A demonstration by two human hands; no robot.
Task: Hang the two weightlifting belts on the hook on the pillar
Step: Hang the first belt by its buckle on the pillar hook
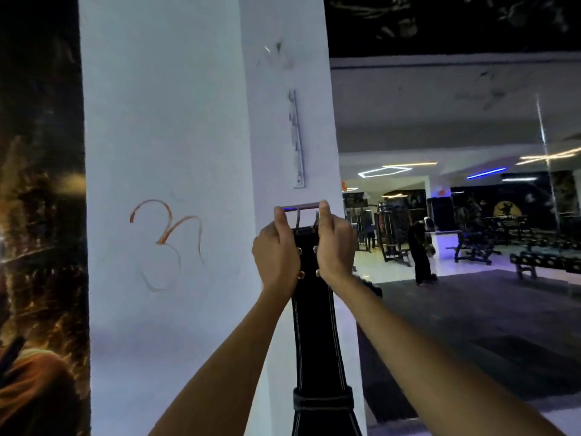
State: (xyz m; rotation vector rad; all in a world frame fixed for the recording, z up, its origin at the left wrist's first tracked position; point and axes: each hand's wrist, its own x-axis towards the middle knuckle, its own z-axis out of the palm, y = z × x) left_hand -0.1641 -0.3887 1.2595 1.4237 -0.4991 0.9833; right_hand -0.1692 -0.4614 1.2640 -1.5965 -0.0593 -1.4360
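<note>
A black weightlifting belt [314, 341] with white stitching hangs straight down in front of the white pillar [163, 136]. My left hand [276, 250] and my right hand [334, 243] both grip its top end, either side of the metal buckle [300, 208], held against the pillar's right face. A narrow metal hook rail [297, 140] is fixed upright on that face, its lower end just above the buckle. Only one belt is in view.
An orange symbol [166, 240] is painted on the pillar's left face. A dark mural wall [41, 215] stands to the left. To the right the gym floor opens out, with machines [393, 237], benches [478, 247] and a person [419, 250] standing far off.
</note>
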